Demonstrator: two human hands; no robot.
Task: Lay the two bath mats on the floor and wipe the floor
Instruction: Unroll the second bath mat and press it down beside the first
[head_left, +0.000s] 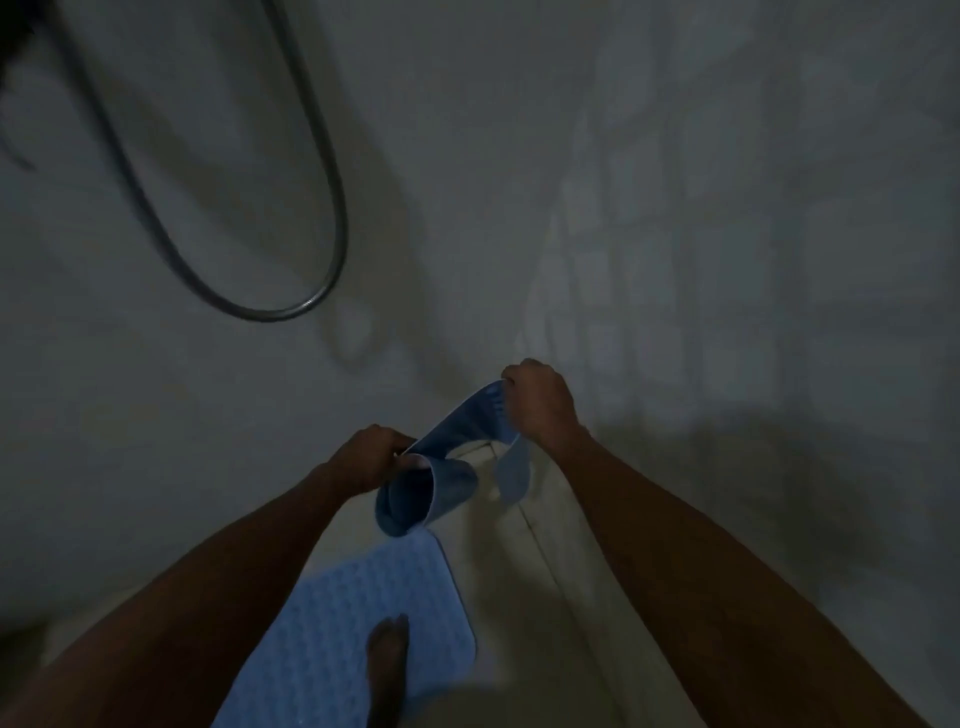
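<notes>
The room is dim. One light-blue textured bath mat (332, 613) lies flat on the pale floor (524, 561) at the bottom centre, and a bare foot (387, 660) stands on it. A second blue mat (431, 488), still curled and partly rolled, hangs in the air above the floor. My left hand (371, 460) grips its left edge and my right hand (540, 402) grips its upper right edge, holding it spread between them.
A grey metal shower hose (311, 304) loops down the wall at the upper left. Pale tiled walls rise on the left and right and meet in a corner ahead. A seam line runs along the floor near the right wall.
</notes>
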